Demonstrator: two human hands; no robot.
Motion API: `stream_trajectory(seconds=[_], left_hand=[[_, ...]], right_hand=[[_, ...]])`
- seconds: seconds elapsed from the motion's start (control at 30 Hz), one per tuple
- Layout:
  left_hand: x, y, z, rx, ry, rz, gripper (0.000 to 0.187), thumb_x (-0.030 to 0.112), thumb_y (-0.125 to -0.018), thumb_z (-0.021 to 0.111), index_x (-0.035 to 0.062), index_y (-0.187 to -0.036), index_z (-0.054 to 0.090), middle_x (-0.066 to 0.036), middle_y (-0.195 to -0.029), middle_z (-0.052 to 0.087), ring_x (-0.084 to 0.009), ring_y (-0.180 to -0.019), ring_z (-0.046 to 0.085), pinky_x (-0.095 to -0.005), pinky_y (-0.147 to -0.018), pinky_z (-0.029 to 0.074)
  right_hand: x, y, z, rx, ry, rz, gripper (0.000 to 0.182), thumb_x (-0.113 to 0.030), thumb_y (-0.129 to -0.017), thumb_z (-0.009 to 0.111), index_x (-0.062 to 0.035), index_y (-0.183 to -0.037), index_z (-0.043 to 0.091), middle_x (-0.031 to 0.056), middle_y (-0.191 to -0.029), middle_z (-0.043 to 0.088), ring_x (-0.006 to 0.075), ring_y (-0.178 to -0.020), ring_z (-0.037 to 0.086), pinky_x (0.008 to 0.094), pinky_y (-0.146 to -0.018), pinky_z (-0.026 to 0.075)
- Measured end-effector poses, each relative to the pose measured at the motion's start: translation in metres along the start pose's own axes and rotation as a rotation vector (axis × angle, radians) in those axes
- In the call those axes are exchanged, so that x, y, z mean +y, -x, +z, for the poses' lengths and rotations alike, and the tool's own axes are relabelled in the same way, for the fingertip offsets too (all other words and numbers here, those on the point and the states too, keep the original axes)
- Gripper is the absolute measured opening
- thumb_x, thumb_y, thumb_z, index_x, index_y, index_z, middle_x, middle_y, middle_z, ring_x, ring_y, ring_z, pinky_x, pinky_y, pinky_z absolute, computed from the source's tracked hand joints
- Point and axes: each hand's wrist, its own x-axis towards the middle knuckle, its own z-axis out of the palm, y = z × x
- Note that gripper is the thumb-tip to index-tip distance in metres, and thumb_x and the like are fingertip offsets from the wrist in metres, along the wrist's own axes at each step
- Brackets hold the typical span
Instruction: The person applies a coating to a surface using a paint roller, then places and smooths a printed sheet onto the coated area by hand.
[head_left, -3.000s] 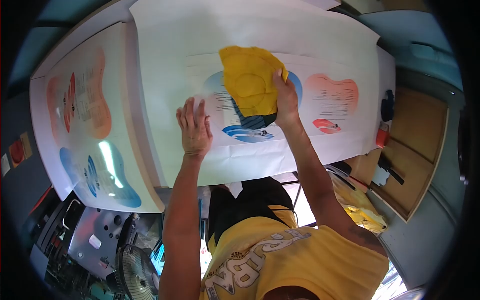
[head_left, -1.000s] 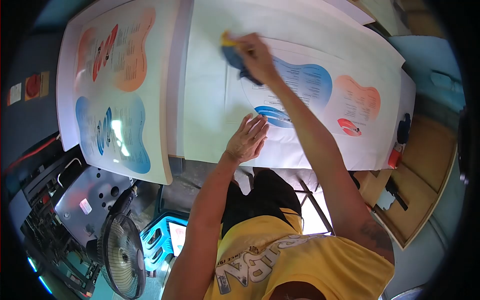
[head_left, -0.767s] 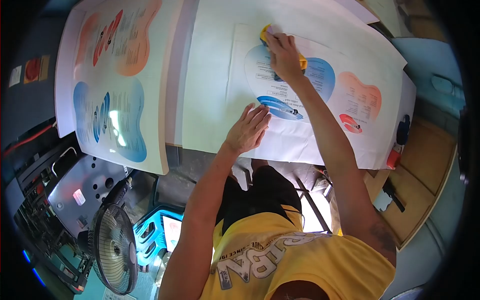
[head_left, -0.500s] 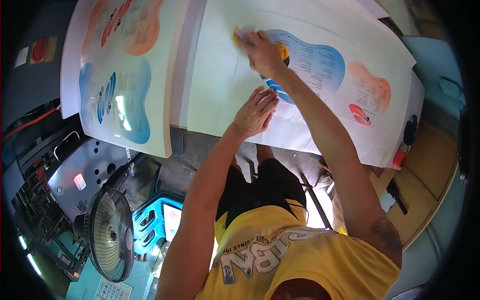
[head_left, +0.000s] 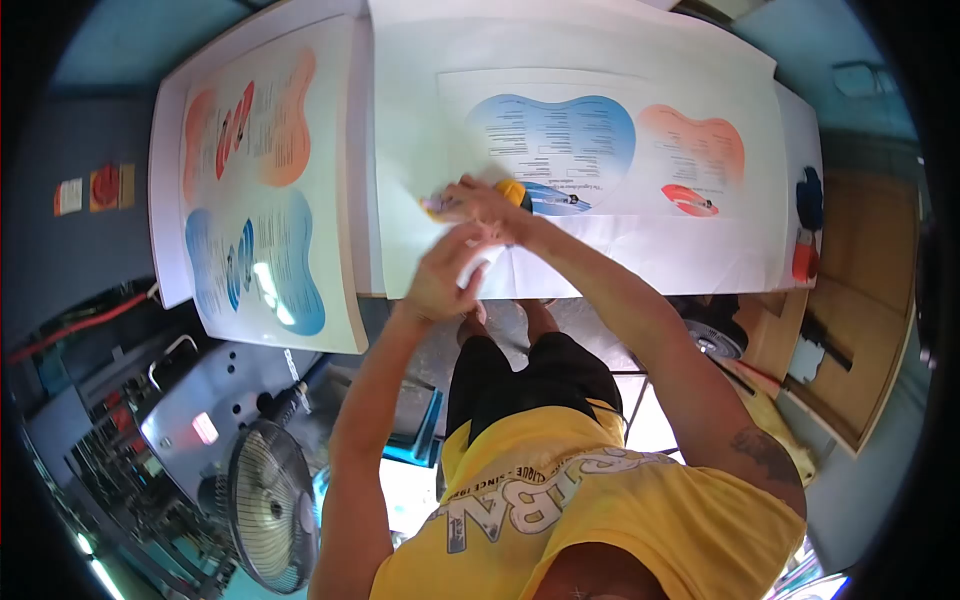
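Observation:
A large white printed sheet (head_left: 720, 245) lies on the table, with blue and orange rounded shapes and small text. My right hand (head_left: 485, 210) is closed on a yellow and dark object (head_left: 513, 192), close to the left end of the blue print (head_left: 600, 130). Just below and to the left, my left hand (head_left: 448, 275) has its fingers curved and apart, with nothing visible in it. The two hands overlap or nearly touch at the fingertips.
A second board (head_left: 340, 200) with orange and blue prints stands at the left. A red and dark blue tool (head_left: 805, 255) lies at the right edge. Below left is a fan (head_left: 270, 505); a wooden shelf (head_left: 870, 300) is at the far right.
My right hand has come down and left with the yellow and dark object. My left hand has lifted off the sheet and moved left and down. The view has shifted.

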Motion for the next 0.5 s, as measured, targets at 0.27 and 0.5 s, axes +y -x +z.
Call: stream_trajectory(seconds=[0.27, 0.5], left_hand=[[-0.11, -0.177, -0.033, 0.204, -0.127, 0.053, 0.025, 0.009, -0.092, 0.064, 0.0037, -0.116, 0.065, -0.017, -0.114, 0.067, -0.0377, -0.107, 0.063, -0.0427, -0.094, 0.05], [-0.204, -0.21, 0.053, 0.114, -0.16, 0.043, 0.031, 0.021, -0.093, 0.068, 0.0094, -0.121, 0.065, -0.012, -0.128, 0.062, -0.0331, -0.124, 0.053, -0.0457, -0.108, 0.039]], right_hand=[[-0.014, -0.032, -0.007, 0.565, 0.182, 0.56, 0.047, -0.002, -0.082, 0.061, -0.0141, -0.128, 0.066, 0.0109, -0.108, 0.057, 0.0331, -0.101, 0.051, 0.0436, -0.09, 0.043], [0.001, -0.03, 0.035, 0.464, 0.58, 0.692, 0.043, -0.016, -0.086, 0.053, -0.0046, -0.127, 0.059, 0.0145, -0.117, 0.053, 0.0318, -0.106, 0.05, 0.045, -0.092, 0.041]])
